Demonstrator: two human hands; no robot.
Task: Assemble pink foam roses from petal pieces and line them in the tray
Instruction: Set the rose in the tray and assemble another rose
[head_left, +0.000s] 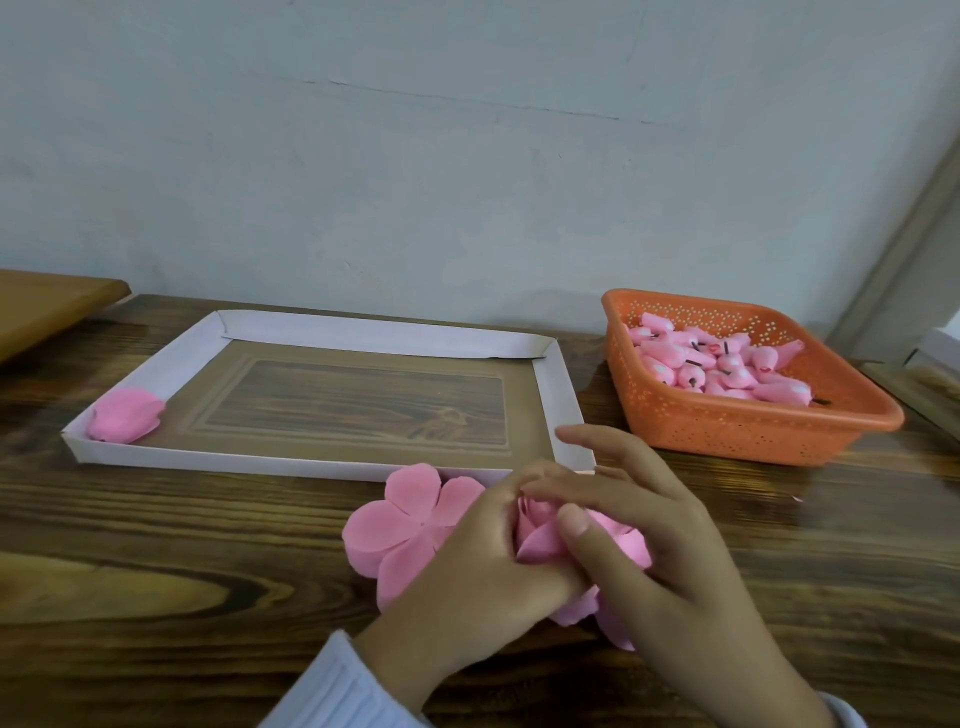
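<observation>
Wrapping petals around a rose between both hands

My left hand (483, 551) and right hand (649, 545) pinch the half-made rose (540, 535), fingers narrow around it, over the stacked petal pieces (400, 525). The tray (558, 395) lies just ahead; one finished rose (124, 414), I think, sits in its near-left corner, nearer my left hand.

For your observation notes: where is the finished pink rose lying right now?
In the head view, the finished rose lies in the near-left corner of the white tray, far left of the orange basket.
</observation>
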